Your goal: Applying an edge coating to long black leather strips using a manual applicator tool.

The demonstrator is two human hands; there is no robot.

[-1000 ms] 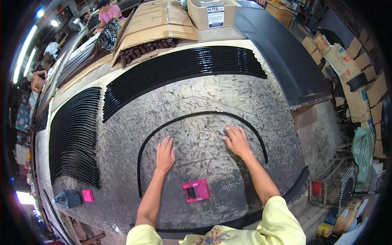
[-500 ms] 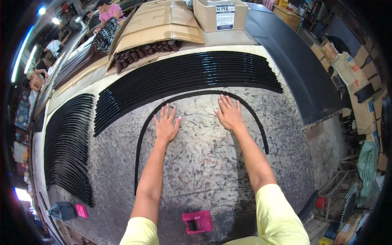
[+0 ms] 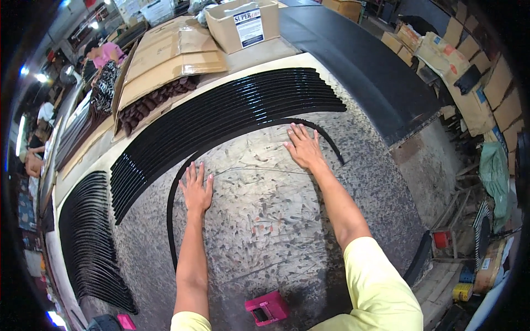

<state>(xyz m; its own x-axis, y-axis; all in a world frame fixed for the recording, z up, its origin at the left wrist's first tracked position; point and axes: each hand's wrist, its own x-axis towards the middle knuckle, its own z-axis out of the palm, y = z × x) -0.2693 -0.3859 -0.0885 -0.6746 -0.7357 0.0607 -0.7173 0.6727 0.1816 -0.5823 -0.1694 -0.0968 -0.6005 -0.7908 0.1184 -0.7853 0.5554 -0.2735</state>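
A long, thin black strip (image 3: 170, 222), bent into an arch, lies on the worn, scuffed tabletop (image 3: 265, 204). My left hand (image 3: 196, 192) rests flat with fingers spread, its fingertips at the inner side of the arch's left bend. Flat too, fingers apart, my right hand (image 3: 303, 148) has its fingertips against the strip near its right end. Beyond them, many similar black strips (image 3: 232, 118) lie side by side in a curved row. The arch's top runs right along that row's near edge; whether they touch I cannot tell.
More black strips (image 3: 91, 237) lie stacked at the left. A pink tape dispenser (image 3: 274, 305) sits near the front edge. Cardboard (image 3: 171, 49) covers dark brown rolled pieces (image 3: 154, 102) at the back, beside an open carton (image 3: 243, 27). A person in pink (image 3: 107, 54) is at the far left.
Both hands have pushed the arched strip away from me, up to the near edge of the row. My left hand has moved outward toward the left bend. The view has turned.
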